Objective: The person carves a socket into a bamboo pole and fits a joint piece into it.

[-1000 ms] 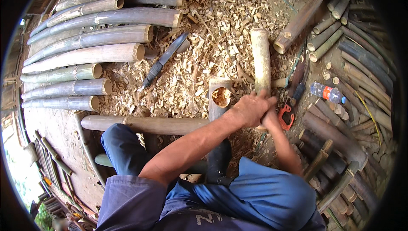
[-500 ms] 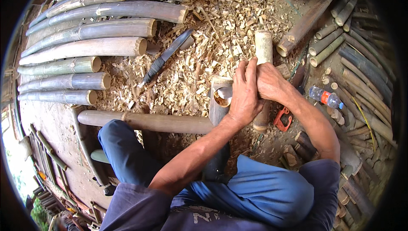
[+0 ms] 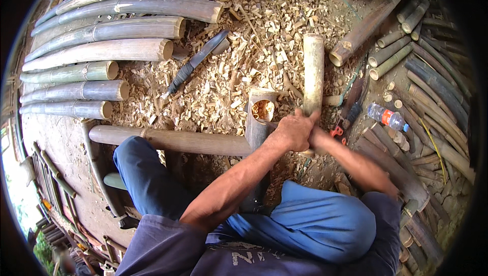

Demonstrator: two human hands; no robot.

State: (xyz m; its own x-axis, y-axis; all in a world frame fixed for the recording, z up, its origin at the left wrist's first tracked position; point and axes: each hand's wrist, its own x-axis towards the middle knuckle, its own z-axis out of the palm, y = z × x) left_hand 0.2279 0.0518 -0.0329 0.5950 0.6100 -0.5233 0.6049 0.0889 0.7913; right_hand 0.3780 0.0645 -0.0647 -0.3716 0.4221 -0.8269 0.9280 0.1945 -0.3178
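Note:
My left hand (image 3: 294,132) is closed beside the right one; what lies within its fingers is hidden. My right hand (image 3: 319,138) is smeared by motion and partly behind the left, so its fingers do not show. Both hands are over the near part of a pale bamboo tube (image 3: 313,67), whose far part points away from me. Just left of them stands a thick bamboo post (image 3: 259,136) with a round hole (image 3: 263,111) in its upper end, brown shavings inside. A bamboo pole (image 3: 198,143) runs left from the post.
A long knife (image 3: 198,60) with a dark wrapped handle lies on wood shavings (image 3: 244,72). Cut bamboo poles (image 3: 127,29) line the left. At right lie an orange-red tool (image 3: 336,131), a plastic bottle (image 3: 386,117) and heaped bamboo (image 3: 432,93).
Both hands have come nearer to me along the tube, uncovering more of its far part. A shiny metal piece seen at the post's hole is no longer visible there.

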